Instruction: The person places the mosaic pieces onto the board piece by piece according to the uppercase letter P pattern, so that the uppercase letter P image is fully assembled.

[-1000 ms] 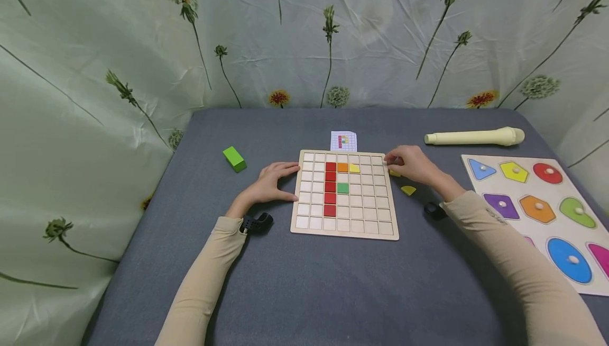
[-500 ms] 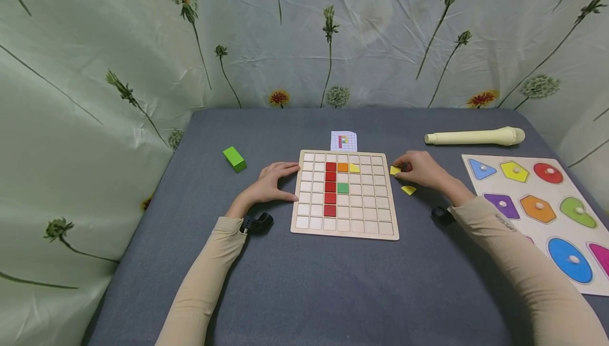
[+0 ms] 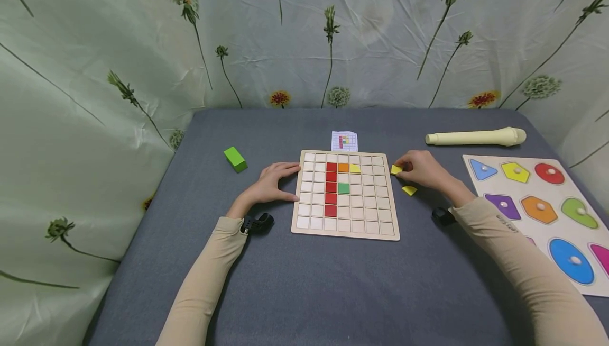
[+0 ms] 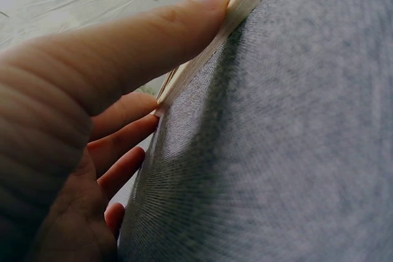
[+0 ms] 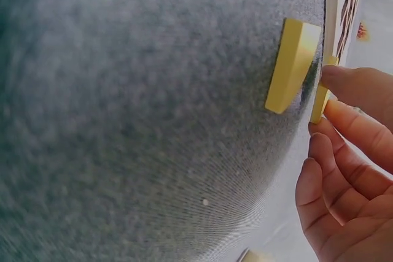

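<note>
A wooden grid board [image 3: 345,237] lies flat, bearing a column of red squares [image 3: 331,187], an orange square [image 3: 343,167], a yellow tile [image 3: 354,168] and a green square [image 3: 343,188]. My left hand [image 3: 269,184] touches its left edge, thumb and fingertips spread along the frame; the left wrist view shows the thumb [image 4: 178,29] on the rim. To the board's right, my right hand [image 3: 422,169] pinches a small yellow piece [image 5: 320,104] between thumb and fingertips. Nearer me lies another yellow piece [image 3: 409,191], with one curved side.
A patterned grid card [image 3: 344,142] lies behind the board. At left is a green block [image 3: 235,159]. A cream microphone-shaped object [image 3: 476,137] lies at back right, above a knobbed shape puzzle [image 3: 516,198] near my right forearm.
My right hand has moved slightly right and toward me, away from the board's upper right edge, and now pinches the yellow piece beside the board. The left hand has stayed put.
</note>
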Demonstrator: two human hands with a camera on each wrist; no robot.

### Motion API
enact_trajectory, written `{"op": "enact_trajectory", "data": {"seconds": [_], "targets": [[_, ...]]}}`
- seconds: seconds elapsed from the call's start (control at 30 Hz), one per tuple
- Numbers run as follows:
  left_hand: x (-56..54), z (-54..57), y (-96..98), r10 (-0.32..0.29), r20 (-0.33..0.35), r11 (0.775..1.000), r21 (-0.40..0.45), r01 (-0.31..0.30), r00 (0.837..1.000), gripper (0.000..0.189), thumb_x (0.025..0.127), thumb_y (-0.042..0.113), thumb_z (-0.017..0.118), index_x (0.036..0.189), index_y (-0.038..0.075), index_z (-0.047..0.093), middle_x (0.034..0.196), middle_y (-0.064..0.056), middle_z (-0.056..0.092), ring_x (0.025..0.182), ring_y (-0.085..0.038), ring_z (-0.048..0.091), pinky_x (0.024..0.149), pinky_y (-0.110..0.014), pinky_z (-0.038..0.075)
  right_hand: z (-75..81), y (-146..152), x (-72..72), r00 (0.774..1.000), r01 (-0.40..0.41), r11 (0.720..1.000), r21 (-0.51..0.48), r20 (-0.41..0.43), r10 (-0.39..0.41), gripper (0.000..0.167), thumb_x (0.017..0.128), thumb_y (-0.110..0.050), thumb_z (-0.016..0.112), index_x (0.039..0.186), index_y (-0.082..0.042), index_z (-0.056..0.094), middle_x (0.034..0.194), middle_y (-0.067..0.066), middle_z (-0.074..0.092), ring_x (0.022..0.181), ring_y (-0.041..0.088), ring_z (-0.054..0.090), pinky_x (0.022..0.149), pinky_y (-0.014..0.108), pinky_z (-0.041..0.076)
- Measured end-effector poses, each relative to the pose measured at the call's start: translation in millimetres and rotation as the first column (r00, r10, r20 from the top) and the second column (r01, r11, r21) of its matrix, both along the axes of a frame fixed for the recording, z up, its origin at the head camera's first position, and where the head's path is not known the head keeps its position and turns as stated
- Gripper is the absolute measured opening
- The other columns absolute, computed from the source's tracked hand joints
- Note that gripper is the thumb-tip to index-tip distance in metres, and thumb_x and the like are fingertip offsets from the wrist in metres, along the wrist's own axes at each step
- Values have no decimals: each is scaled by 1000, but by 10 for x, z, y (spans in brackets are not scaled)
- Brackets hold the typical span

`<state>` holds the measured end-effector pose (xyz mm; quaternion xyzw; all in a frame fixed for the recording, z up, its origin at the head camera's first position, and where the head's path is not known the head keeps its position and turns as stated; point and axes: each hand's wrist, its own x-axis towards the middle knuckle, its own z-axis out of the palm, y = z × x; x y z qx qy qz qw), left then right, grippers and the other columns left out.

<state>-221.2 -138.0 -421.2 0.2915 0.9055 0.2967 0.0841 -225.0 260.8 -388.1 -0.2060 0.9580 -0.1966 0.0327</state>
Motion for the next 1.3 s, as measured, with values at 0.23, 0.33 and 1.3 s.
{"op": "enact_trajectory", "data": {"seconds": [0.23, 0.33, 1.3], "targets": [[0, -5, -17, -9, 4, 1000, 12, 9, 1000, 80, 75, 31, 77, 142, 7, 42, 149, -13, 38, 137, -34, 30, 108, -59, 15, 14, -32, 10, 999, -19, 1000, -8, -31, 19, 26, 80, -7, 70, 103, 5, 69, 89, 18, 67, 69, 16, 55, 62, 28, 42], [-4, -23, -39, -24, -7, 998, 50, 25, 1000, 82, 74, 42, 76, 142, 9, 42, 149, -12, 39, 136, -34, 30, 108, -60, 14, 8, -56, 12, 999, -36, 999, -16, -38, 35, 26, 80, -7, 70, 103, 5, 69, 91, 18, 67, 70, 16, 56, 62, 29, 43], [9, 20, 3, -3, 6, 1000, -4, 3, 1000, 80, 74, 30, 78, 142, 7, 41, 149, -13, 38, 137, -34, 30, 109, -58, 15, -2, -358, 67, 990, -133, 988, -76, -48, 130, 26, 79, -9, 73, 101, 2, 71, 78, 9, 61, 65, 10, 47, 59, 22, 37]]}}
